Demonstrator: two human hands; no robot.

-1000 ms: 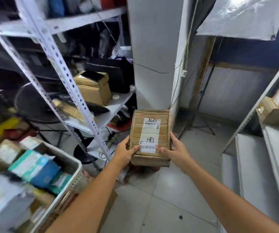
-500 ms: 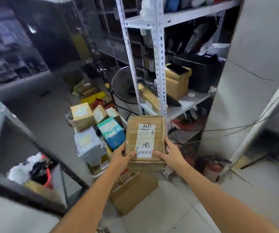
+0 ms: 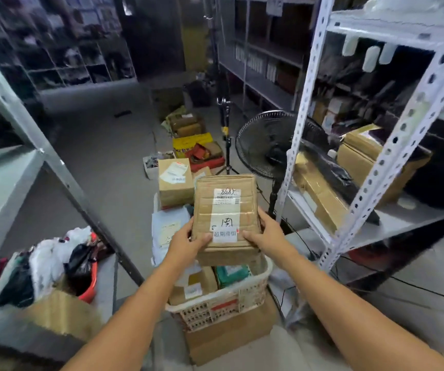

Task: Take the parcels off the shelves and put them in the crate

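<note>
I hold a flat brown cardboard parcel [image 3: 224,207] with white labels in both hands, level, just above the crate. My left hand [image 3: 184,243] grips its near left corner, thumb on top. My right hand [image 3: 267,236] grips the near right corner the same way. The white perforated plastic crate [image 3: 223,303] sits below on a cardboard box and holds several parcels, among them a tall brown box [image 3: 174,183], a pale grey mailer [image 3: 166,231] and a green packet [image 3: 232,273].
A white metal shelf rack [image 3: 370,167] stands at the right with brown boxes [image 3: 359,159] on it. A black floor fan [image 3: 267,145] stands behind the crate. A grey shelf [image 3: 9,170] is at the left, with bags and a red tub [image 3: 55,263] under it. More boxes [image 3: 188,127] lie on the floor.
The view has swung left from the pillar to the crate. Both hands have carried the parcel over the crate, which now lies directly under it.
</note>
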